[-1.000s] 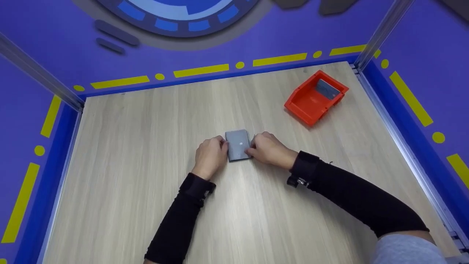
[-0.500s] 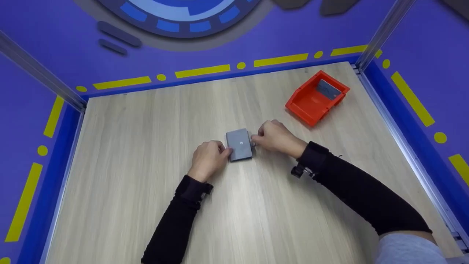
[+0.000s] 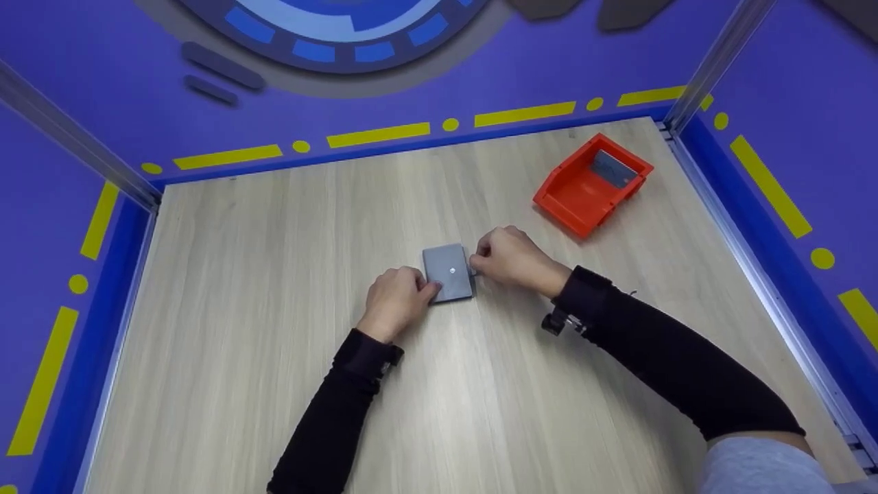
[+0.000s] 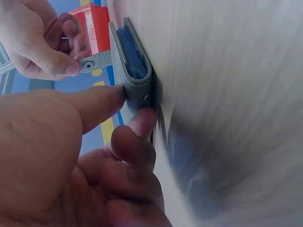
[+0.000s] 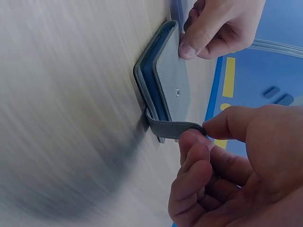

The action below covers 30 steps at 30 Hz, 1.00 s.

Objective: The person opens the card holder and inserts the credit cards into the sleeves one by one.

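A small grey card wallet (image 3: pixel 447 264) lies folded on the table, a metal snap stud showing on its upper cover. My left hand (image 3: pixel 398 296) pinches its left, spine side, with the thumb on top and the index finger low against the spine, as the left wrist view shows. On the other side, my right hand (image 3: pixel 511 257) pinches the end of the wallet's strap (image 5: pixel 173 128) between thumb and index finger. The strap is lifted off the cover, and its snap socket faces out in the left wrist view. Blue inner sleeves (image 5: pixel 150 71) show between the covers.
A red open-fronted bin (image 3: pixel 583 195) stands at the back right of the table, a dark grey flat card-like piece (image 3: pixel 612 169) leaning inside it. Blue-purple panels with yellow marks wall the wooden table (image 3: pixel 274 240) at the back and sides.
My right hand has moved from the wallet's right edge slightly outward and now holds the strap out. The left thumb has come onto the cover's lower left corner.
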Available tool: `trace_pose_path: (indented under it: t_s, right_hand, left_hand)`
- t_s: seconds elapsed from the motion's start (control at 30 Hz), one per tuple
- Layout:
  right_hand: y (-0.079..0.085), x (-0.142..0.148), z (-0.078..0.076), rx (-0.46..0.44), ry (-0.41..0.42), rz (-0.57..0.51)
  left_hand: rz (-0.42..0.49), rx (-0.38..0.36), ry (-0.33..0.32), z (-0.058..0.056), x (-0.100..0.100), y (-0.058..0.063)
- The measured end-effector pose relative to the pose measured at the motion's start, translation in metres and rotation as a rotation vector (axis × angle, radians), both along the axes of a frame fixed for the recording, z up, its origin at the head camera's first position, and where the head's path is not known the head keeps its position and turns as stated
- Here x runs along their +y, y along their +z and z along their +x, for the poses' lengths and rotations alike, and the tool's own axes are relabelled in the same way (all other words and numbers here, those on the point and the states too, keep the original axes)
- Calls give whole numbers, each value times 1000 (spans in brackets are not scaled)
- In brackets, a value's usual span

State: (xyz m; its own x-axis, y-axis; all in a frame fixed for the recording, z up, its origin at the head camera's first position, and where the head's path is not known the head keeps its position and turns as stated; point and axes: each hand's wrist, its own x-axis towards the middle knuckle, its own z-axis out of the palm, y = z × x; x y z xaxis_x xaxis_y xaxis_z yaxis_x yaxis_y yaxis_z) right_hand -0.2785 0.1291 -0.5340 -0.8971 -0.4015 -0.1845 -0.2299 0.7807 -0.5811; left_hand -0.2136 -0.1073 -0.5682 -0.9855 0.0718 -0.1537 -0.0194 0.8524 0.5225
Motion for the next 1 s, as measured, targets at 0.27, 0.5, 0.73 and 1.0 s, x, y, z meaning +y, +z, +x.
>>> trace_pose_path:
  t_s: [0.27,0.5,0.73,1.0]
  right_hand:
    - [2,-7,1,6,61,33]
    - [-1,-18,0,15,111,59]
    - [-6,-34,0,69,180,105]
    - [-11,-47,-2,128,226,192]
  left_hand:
    - [15,8,-6,0,0,-1]
    - [13,12,-10,-1,-1,-2]
    - [-4,23,-11,-1,0,-1]
    - [-14,39,-16,-1,-1,-2]
